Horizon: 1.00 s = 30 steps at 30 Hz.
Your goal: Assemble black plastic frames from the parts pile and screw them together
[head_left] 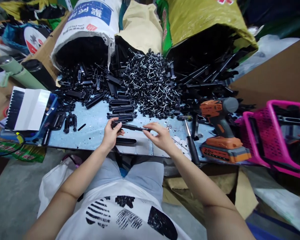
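From the head view, holding a black bar (pixel 131 127) over the table (pixel 90 121), with the grip of left hand (pixel 110 133) clamped on one end and of right hand (pixel 160 135) pinching the other. Seemingly mid-handling, perhaps aligning or checking; next, probably needing both ends kept steady, clear of the second bar (pixel 126 142) lying nearer the body, with hammer (pixel 192 148) and drill (pixel 221 130) left untouched.

Tabletop (pixel 93 124): pale blue, speckled. Directly on it: screw heap (pixel 152 87), centre; black plastic parts (pixel 77 83), left; black bar (pixel 126 142), front edge; hammer (pixel 192 146) and orange drill (pixel 221 128), right.
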Each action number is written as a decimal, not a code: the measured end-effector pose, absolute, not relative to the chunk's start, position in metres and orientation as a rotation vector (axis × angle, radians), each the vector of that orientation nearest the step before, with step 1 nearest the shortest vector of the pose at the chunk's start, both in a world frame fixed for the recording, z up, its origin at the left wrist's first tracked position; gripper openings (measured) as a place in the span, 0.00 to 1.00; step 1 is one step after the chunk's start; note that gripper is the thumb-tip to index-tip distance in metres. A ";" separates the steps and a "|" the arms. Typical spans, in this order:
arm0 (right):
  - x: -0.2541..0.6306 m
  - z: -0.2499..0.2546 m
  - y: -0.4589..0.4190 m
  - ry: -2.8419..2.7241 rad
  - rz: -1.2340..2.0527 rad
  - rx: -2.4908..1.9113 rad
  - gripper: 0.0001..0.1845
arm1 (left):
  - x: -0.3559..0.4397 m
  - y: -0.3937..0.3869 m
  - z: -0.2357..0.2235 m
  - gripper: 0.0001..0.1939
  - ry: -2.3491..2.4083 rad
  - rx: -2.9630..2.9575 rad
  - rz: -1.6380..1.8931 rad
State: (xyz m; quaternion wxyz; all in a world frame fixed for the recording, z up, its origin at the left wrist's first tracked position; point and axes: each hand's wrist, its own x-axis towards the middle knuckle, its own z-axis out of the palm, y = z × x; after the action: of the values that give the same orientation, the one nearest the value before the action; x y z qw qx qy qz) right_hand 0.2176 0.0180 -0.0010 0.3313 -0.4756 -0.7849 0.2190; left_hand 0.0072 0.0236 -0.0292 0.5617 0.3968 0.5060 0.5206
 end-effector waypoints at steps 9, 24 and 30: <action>0.235 -0.002 0.011 -2.658 0.658 -1.364 0.22 | 0.008 0.009 -0.034 0.20 1.242 1.785 0.974; 0.227 -0.027 -0.025 -2.897 0.153 -1.479 0.18 | 0.011 0.007 -0.039 0.31 1.196 2.496 0.170; 0.220 -0.007 -0.030 -2.895 -0.008 -1.412 0.16 | 0.004 0.000 -0.049 0.20 1.150 2.536 0.323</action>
State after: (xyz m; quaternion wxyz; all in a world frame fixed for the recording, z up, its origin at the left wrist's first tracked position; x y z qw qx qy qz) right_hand 0.2199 -0.0303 -0.0069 -0.0399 -0.4381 -0.8980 -0.0023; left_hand 0.0039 0.0000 -0.0493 0.1686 0.8917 0.4043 0.1136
